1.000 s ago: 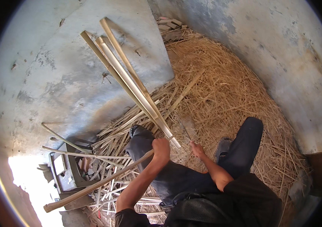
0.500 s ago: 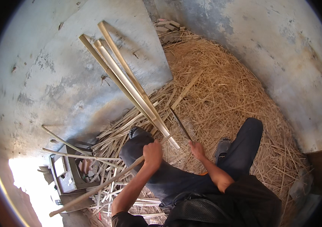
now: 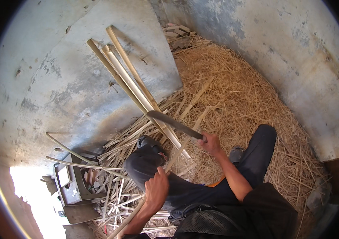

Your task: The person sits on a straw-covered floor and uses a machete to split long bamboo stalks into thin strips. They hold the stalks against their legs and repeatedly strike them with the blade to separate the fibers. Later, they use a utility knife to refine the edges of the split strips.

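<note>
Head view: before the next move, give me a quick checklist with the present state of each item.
1. Left hand closed on the bamboo strip: ok.
2. Right hand closed on the handle end of the long blade: ok.
3. Left hand apart from the long blade: ok, it grips the strip lower down in the picture.
4. Long blade touching the bamboo strip: cannot tell, they cross in view but depth is unclear.
5. Leaning bamboo pieces fully visible: not ok, the blade's far end covers part of them.
</note>
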Motion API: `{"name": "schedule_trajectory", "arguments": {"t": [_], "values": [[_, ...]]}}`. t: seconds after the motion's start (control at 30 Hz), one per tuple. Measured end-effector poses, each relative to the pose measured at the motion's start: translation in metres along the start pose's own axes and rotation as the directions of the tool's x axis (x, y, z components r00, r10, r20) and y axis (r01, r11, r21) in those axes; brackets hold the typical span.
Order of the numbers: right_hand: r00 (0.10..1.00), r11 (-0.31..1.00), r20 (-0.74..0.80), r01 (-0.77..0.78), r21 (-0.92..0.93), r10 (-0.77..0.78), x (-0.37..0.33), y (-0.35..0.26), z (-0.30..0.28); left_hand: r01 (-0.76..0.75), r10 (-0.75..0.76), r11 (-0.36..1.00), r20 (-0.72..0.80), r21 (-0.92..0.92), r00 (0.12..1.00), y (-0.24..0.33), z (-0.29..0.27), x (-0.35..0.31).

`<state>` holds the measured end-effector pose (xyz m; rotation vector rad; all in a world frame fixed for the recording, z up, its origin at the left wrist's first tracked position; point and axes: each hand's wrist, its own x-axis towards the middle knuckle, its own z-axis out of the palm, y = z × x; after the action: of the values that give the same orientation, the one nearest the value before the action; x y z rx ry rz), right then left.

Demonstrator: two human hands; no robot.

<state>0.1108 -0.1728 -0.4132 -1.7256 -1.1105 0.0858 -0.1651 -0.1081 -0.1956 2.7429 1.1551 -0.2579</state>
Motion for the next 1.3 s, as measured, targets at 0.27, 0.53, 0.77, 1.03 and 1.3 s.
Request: {"name": "schedule_trajectory", "arguments": {"t": [0.27,0.53,0.77,1.03,1.3], "values": [[0.936,0.939,-0.085,-0.343,-0.012,0.34,0.01,0.031,-0.022,0.054,-0.04,0.989,0.104,-0.138,0.994,-0.02,-0.031,-0.035],[0.933,0.849,0.054,-0.347,0.398,0.356,0.037,0.014,-0.038,0.015,-0.013,0.983,0.011,-0.185,1.0,-0.023,-0.027,-0.034],[0.964,0.947,-0.074,-0.232,0.224,0.254,0.044,-0.015,-0.045,-0.012,0.02,0.972,0.032,-0.235,0.999,-0.017,-0.032,-0.024],[0.997,0.988,-0.003,0.075,-0.136,-0.076,0.061,-0.034,-0.068,0.033,-0.054,0.978,-0.096,-0.205,0.994,-0.001,-0.035,-0.017],[0.95,0.964,-0.264,-0.213,-0.161,0.166,0.106,0.002,-0.121,-0.081,0.072,0.933,-0.038,-0.351,0.997,-0.032,-0.043,-0.06]]}}
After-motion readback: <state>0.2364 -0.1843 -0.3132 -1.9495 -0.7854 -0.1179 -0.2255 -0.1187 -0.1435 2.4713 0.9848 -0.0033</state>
